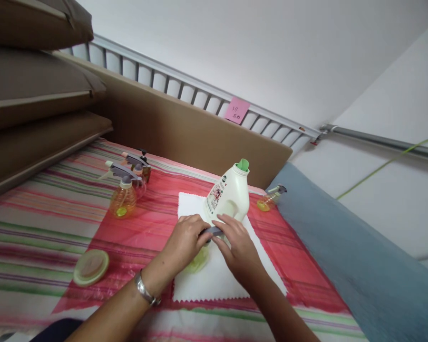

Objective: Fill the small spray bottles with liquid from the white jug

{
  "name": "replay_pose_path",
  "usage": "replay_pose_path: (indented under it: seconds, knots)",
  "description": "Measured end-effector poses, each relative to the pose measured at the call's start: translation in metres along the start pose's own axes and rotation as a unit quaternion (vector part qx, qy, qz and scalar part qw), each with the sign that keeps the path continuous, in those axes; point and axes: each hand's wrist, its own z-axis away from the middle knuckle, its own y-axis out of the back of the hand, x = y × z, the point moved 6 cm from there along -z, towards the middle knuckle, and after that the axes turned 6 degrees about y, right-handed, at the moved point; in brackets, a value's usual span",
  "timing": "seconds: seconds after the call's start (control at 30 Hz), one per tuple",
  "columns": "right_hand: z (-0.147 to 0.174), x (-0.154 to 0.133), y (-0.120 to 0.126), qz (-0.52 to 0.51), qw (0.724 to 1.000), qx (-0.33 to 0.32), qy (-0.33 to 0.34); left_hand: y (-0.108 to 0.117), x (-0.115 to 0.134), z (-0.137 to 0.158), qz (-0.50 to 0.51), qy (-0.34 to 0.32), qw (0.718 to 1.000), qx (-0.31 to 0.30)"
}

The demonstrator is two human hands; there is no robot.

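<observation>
My left hand point(186, 236) and my right hand point(238, 247) meet over a white cloth, both with fingers closed on the grey spray head point(216, 231) of a small spray bottle. Its clear yellow-green body point(199, 261) sits beneath my left hand, partly hidden by it. The cloth point(224, 284) has a scalloped edge. Just behind my hands stands a cream-white jug point(238, 194) with a printed label and a green spout point(243, 164) at its top.
Amber spray bottles point(123, 202) and a dark pump bottle point(145, 172) stand at left. A round pale-green container point(91, 267) lies nearer. Another spray bottle point(269, 199) is at right. Brown cushions point(35, 85) are stacked far left, beside a brown board point(185, 137).
</observation>
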Motion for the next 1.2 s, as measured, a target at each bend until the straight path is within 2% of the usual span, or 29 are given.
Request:
replay_pose_path:
  seconds: [0.07, 0.13, 0.2, 0.27, 0.33, 0.47, 0.57, 0.67, 0.77, 0.93, 1.0, 1.1, 1.2]
  knots:
    - [-0.012, 0.006, -0.006, -0.002, 0.998, -0.062, -0.013, 0.000, -0.007, 0.002, 0.066, 0.009, 0.998, 0.012]
    - [-0.018, 0.011, -0.008, -0.003, 0.996, -0.086, -0.029, -0.001, -0.023, 0.005, 0.180, 0.053, 0.981, 0.039]
    - [-0.019, 0.013, -0.008, -0.002, 0.996, -0.086, -0.038, -0.003, -0.048, 0.009, 0.301, 0.136, 0.940, 0.087]
    - [-0.019, 0.014, -0.008, -0.003, 0.995, -0.089, -0.046, -0.010, -0.071, 0.015, 0.379, 0.207, 0.893, 0.127]
    - [-0.020, 0.015, -0.008, -0.004, 0.994, -0.092, -0.053, -0.020, -0.079, 0.018, 0.411, 0.217, 0.878, 0.119]
    - [-0.023, 0.017, -0.009, -0.002, 0.994, -0.094, -0.063, -0.041, -0.067, 0.019, 0.348, 0.170, 0.920, 0.056]
    - [-0.023, 0.018, -0.010, -0.001, 0.993, -0.095, -0.064, -0.050, -0.054, 0.020, 0.275, 0.154, 0.947, 0.055]
    - [-0.021, 0.019, -0.011, 0.000, 0.993, -0.098, -0.065, -0.051, -0.045, 0.019, 0.239, 0.134, 0.959, 0.066]
    - [-0.019, 0.019, -0.011, -0.001, 0.993, -0.098, -0.067, -0.048, -0.043, 0.015, 0.242, 0.114, 0.963, 0.040]
    - [-0.020, 0.018, -0.011, -0.008, 0.994, -0.095, -0.061, -0.044, -0.042, 0.010, 0.308, 0.087, 0.944, -0.078]
    - [-0.020, 0.017, -0.011, -0.013, 0.993, -0.096, -0.061, -0.042, -0.041, 0.009, 0.318, 0.096, 0.941, -0.068]
    - [-0.019, 0.017, -0.012, -0.016, 0.993, -0.100, -0.061, -0.042, -0.043, 0.010, 0.311, 0.138, 0.940, -0.022]
    - [-0.018, 0.018, -0.014, -0.022, 0.990, -0.116, -0.074, -0.045, -0.043, 0.009, 0.317, 0.134, 0.938, -0.042]
